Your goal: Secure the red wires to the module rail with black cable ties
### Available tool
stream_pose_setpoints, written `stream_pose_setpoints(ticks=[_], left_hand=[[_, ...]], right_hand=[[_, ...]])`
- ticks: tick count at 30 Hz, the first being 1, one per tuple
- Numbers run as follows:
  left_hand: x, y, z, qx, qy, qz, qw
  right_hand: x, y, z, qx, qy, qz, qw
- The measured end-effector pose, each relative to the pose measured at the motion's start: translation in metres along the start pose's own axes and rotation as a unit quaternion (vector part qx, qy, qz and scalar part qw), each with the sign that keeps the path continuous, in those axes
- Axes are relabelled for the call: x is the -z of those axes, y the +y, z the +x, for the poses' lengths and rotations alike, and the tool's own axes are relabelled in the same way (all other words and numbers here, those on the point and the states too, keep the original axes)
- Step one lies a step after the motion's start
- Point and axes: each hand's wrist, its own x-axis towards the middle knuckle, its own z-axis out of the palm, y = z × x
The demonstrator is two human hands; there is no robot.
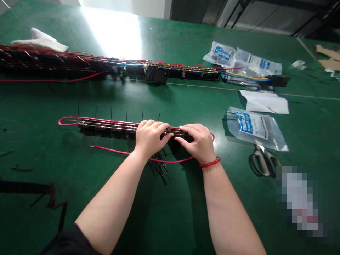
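Observation:
My left hand point(151, 136) and my right hand point(196, 141) lie side by side on a long black wired bar point(106, 129), possibly a battery module, with fingers curved over its top. A red wire point(117, 151) loops around the bar and runs under my fingers at both hands. Several black cable ties point(126, 114) stand up along the bar's far side. A loose bunch of black cable ties point(158, 167) lies just below the bar, between my wrists. A red bead bracelet point(209, 162) circles my right wrist.
A longer wired black assembly point(156, 72) lies across the green mat point(53, 106) farther off. To the right are plastic bags point(252, 129), white paper point(264, 102) and black-handled scissors point(264, 161). A white cloth point(39, 41) lies at the far left.

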Motion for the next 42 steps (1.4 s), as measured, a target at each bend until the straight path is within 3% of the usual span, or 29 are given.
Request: stream_pose_setpoints(ticks=[8, 15, 36, 42], left_hand=[[0.004, 0.006, -0.001, 0.002, 0.034, 0.029, 0.999], [0.002, 0.006, 0.000, -0.033, -0.014, 0.010, 0.999], [0.003, 0.006, 0.000, -0.005, -0.008, 0.025, 1.000], [0.004, 0.005, 0.001, -0.002, -0.005, 0.030, 1.000]], right_hand=[[0.001, -0.002, 0.001, -0.007, -0.013, -0.008, 1.000], [-0.001, -0.001, 0.001, 0.005, -0.018, -0.024, 1.000], [0.001, 0.014, -0.001, -0.037, 0.021, -0.004, 0.999], [0.006, 0.031, -0.006, -0.057, 0.046, 0.028, 0.997]])
